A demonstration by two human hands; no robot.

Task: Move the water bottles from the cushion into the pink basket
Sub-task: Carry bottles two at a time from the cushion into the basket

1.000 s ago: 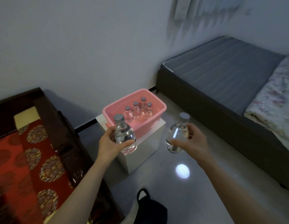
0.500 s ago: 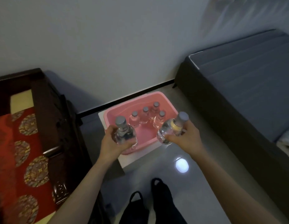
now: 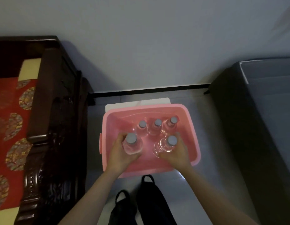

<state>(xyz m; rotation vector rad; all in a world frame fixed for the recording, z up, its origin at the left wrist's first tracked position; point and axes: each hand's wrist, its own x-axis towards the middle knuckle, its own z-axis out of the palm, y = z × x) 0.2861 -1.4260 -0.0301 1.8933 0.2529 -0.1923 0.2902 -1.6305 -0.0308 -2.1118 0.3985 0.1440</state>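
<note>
Now that both have dropped below the rim, your left hand (image 3: 120, 154) grips one clear grey-capped plastic water bottle (image 3: 132, 144), your right hand (image 3: 176, 155) its twin (image 3: 166, 144), at the near side of the pink plastic basket (image 3: 195, 130), seemingly ready for release.

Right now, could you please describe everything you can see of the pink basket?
The pink basket is a rectangular, open-topped tub of smooth, plastic-looking material with a rolled rim and a small tab on its left side. It sits level on a white stand near the wall. At least three capped clear bottles stand along its far side. The left hand grips the near-left bottle and the right hand the near-right bottle, both upright inside it.
</note>
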